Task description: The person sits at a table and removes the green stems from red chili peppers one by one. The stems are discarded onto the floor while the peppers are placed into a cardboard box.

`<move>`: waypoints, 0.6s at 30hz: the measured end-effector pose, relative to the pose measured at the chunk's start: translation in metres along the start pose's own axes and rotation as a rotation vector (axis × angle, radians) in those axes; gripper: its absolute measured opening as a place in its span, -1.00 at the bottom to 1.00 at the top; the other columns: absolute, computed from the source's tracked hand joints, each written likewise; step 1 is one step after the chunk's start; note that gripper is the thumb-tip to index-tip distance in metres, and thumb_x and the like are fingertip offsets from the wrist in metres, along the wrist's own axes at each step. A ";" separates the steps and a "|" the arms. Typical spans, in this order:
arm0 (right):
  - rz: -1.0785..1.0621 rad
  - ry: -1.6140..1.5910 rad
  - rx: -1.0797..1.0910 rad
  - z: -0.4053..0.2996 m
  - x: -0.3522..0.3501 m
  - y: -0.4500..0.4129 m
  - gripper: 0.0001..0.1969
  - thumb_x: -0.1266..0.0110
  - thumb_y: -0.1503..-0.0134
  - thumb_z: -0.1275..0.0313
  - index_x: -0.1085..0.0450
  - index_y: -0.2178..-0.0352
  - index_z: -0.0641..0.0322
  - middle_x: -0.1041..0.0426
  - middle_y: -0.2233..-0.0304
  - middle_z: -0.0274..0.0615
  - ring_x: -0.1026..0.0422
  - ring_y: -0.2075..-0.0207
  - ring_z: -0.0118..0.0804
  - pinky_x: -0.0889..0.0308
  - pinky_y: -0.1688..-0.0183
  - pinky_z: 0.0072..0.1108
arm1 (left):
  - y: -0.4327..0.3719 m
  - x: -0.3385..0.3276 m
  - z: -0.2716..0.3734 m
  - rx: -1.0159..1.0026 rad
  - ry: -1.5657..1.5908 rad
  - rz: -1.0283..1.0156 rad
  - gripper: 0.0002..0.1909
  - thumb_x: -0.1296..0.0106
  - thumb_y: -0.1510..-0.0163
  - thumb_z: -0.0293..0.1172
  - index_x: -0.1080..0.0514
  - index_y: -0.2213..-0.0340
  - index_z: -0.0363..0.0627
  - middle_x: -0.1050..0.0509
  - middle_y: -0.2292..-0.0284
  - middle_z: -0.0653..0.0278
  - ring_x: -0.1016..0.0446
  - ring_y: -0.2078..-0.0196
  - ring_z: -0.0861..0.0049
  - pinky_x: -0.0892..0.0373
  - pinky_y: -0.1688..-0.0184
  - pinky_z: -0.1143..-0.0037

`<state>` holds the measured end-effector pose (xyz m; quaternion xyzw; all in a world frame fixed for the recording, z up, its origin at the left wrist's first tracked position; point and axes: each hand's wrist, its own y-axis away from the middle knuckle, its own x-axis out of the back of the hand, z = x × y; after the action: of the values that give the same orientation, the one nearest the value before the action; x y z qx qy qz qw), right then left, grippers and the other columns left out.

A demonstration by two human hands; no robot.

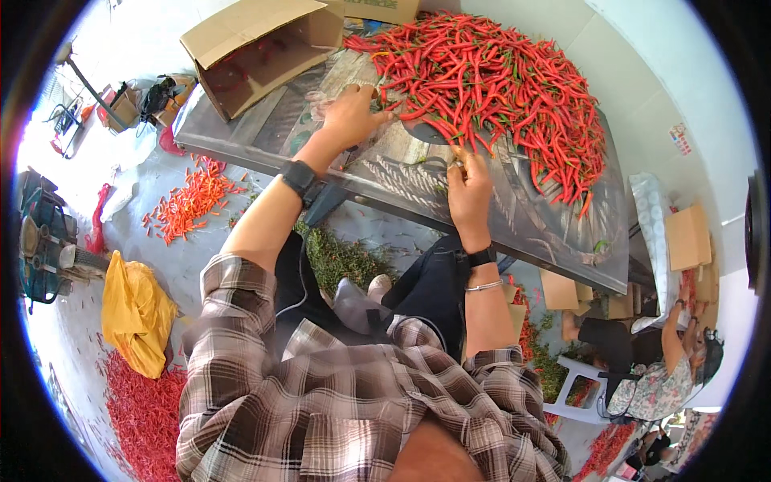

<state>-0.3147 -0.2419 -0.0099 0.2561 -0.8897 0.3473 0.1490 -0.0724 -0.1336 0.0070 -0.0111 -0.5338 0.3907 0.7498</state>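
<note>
A large heap of red chili peppers [488,78] with green stems covers the far right of a table [415,181] that has a printed rope-and-plank cover. At the heap's left edge, my left hand [352,114] reaches over the cover. Its thumb is apart from the fingers, close to a few pepper tips. My right hand [470,187] is at the heap's front edge, with thumb and forefinger bent together against the lowest peppers. Whether a pepper is pinched there is hidden by the fingers. A cardboard box [265,42] lies on its side left of my left hand, with a few peppers inside.
Green stems [349,259] litter the floor under the table. Orange-red pepper pieces [193,202], a yellow bag [137,313] and a red pepper pile [147,410] lie on the left. Another person [650,379] sits by a white plastic stool [572,391] at right.
</note>
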 end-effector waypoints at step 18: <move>0.001 -0.109 0.014 -0.008 0.000 0.000 -0.92 -0.15 -0.03 0.55 -0.46 0.39 0.33 -0.38 0.45 -0.09 -0.44 0.39 -0.12 -0.33 0.33 -0.45 | 0.051 -0.015 0.054 0.353 0.976 0.095 -0.75 -0.06 -0.17 -0.44 -0.54 0.17 -0.33 -0.53 0.46 0.41 -0.43 0.48 0.77 -0.39 0.41 0.67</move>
<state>-0.3135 -0.2363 -0.0040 0.2754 -0.8942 0.3389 0.0983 -0.1471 -0.1291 -0.0042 -0.0896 -0.0470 0.4576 0.8834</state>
